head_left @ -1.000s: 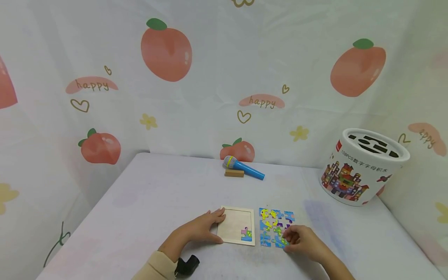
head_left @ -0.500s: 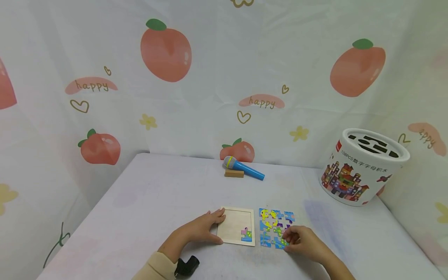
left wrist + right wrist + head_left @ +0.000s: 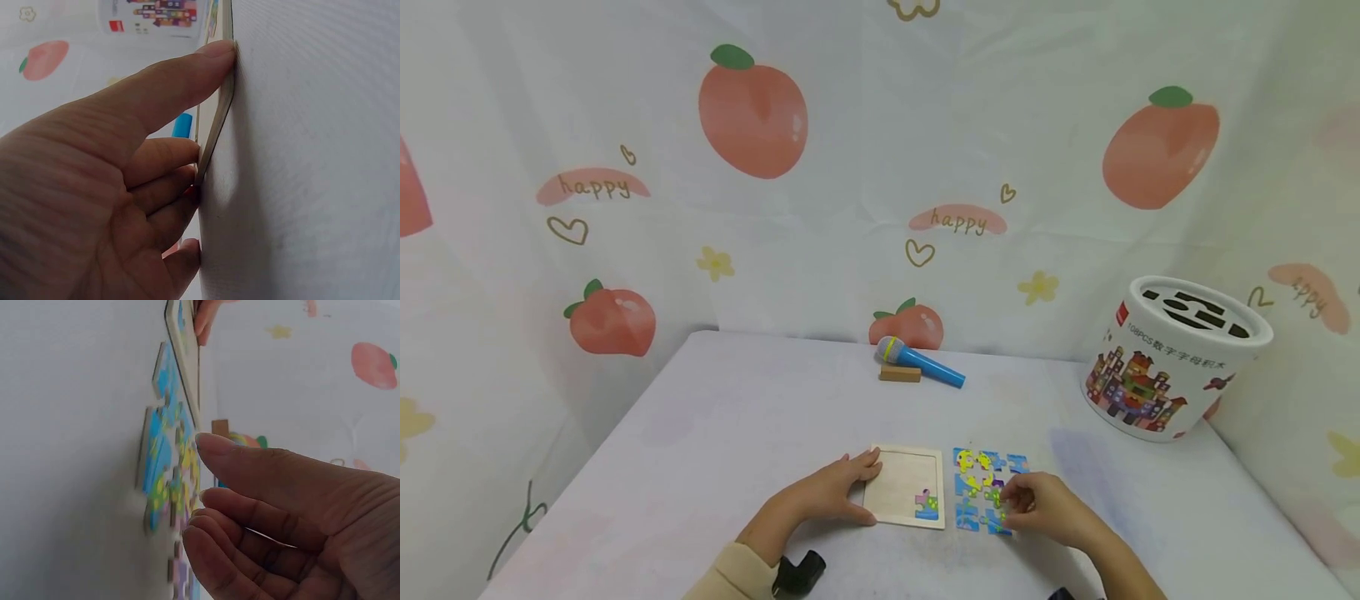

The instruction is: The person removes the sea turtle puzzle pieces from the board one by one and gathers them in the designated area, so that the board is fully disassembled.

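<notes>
A square wooden puzzle tray [image 3: 898,475] lies on the table, with a few joined jigsaw pieces [image 3: 927,505] in its lower right corner. My left hand [image 3: 823,492] rests along the tray's left edge, thumb near the front corner, fingertips near the back one. In the left wrist view its thumb [image 3: 181,78] presses on the tray's rim. Right of the tray lie loose jigsaw pieces [image 3: 967,514], blue, yellow and green. My right hand [image 3: 1048,508] hovers over their right side and hides some. In the right wrist view its thumb and loosely bent fingers [image 3: 215,562] stand apart, holding nothing visible.
A blue toy microphone [image 3: 931,367] and a small brown wooden block [image 3: 900,375] lie at the back of the table. A large white block bucket [image 3: 1172,358] stands at the back right. A black object [image 3: 800,573] is by the left wrist.
My right hand has lifted slightly off the lower right pieces and its fingers have parted. The left hand stays on the tray. The head view has shifted a little.
</notes>
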Tool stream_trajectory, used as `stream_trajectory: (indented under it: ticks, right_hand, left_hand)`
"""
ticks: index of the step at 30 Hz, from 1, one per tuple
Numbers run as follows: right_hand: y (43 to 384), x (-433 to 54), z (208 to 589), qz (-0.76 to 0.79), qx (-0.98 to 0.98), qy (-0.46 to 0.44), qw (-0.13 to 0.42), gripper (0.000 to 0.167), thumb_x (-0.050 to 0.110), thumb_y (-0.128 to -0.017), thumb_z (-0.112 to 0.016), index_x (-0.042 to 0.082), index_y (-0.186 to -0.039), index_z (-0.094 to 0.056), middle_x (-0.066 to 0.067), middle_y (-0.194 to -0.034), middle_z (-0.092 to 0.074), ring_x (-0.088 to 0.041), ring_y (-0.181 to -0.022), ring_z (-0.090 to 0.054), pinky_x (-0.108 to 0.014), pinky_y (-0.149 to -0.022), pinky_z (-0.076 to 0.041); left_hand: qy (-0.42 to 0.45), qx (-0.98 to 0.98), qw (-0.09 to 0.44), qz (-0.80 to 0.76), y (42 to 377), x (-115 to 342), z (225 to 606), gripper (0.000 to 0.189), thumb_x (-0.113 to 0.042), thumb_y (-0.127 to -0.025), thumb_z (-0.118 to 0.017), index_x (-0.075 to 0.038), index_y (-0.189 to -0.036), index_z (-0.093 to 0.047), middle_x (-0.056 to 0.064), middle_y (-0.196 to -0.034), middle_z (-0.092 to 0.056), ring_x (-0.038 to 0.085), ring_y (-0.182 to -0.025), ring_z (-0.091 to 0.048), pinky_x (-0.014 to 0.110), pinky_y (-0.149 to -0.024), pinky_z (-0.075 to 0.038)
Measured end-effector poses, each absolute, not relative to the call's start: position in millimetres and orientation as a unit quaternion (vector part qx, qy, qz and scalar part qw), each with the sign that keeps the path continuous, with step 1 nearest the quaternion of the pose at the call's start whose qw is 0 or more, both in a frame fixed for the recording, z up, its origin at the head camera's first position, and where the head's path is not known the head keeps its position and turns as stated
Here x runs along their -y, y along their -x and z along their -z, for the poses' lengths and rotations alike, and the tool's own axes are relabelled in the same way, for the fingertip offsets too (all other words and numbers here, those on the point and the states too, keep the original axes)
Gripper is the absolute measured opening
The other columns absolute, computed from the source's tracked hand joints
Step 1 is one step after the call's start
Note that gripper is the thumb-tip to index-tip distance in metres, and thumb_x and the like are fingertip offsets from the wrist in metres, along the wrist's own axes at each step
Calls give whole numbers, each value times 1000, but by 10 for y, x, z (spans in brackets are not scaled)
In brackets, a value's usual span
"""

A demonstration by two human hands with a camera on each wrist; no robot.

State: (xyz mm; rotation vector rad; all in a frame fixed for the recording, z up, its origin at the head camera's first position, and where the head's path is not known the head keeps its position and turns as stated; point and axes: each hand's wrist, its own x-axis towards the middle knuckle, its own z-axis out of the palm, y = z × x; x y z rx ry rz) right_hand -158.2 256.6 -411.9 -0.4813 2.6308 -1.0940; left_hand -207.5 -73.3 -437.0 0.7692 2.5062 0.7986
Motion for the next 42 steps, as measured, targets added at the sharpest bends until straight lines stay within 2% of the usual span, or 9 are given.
stream_trajectory:
  ticks: [13,20,25,30,37,42]
  right_hand:
    - [1817,-2105,4082,358,-901,209,125,29,13,-75,-77,-1,-97,-66,-4,-86,-64,-10,-75,-57,-19,-64,-50]
    - [1903,-1884,4114,339,-906,222,123,29,15,-72,-79,3,-96,-68,-2,-93,-65,-18,-85,-58,-28,-75,-53]
    - [1936,-1777,4143,331,-904,231,141,26,16,-73,-79,5,-94,-69,0,-91,-64,-15,-84,-58,-31,-78,-52]
    - [1937,-1698,4161,328,-908,210,157,25,15,-71,-80,7,-92,-68,2,-89,-62,-12,-81,-54,-28,-74,-50]
    - [1942,-1639,4196,320,-915,190,156,25,12,-69,-81,7,-87,-65,1,-84,-58,-13,-76,-48,-24,-67,-44]
    - [1956,-1656,4207,348,-904,184,166,24,6,-70,-79,7,-87,-62,1,-81,-58,-13,-73,-49,-20,-63,-45]
  left_hand:
    - [-279,-897,193,-282,2071,740,4376,77,-35,-75,-76,-9,-139,-43,4,-154,-26,38,-141,-21,52,-113,-22]
    - [-279,-896,195,-285,2068,748,4363,77,-34,-75,-76,-8,-139,-43,5,-154,-25,40,-141,-20,53,-113,-22]
    - [-283,-894,194,-289,2056,756,4342,76,-33,-75,-76,-7,-139,-43,6,-154,-25,43,-140,-20,54,-112,-23]
    - [-282,-893,196,-290,2062,752,4348,76,-33,-76,-76,-8,-139,-43,6,-154,-25,44,-139,-21,55,-111,-23]
    - [-287,-892,192,-292,2073,758,4353,76,-33,-76,-76,-6,-139,-43,7,-154,-25,41,-140,-20,54,-112,-21]
    - [-289,-891,191,-293,2063,757,4357,76,-33,-75,-76,-6,-139,-44,7,-154,-26,42,-140,-20,54,-112,-22]
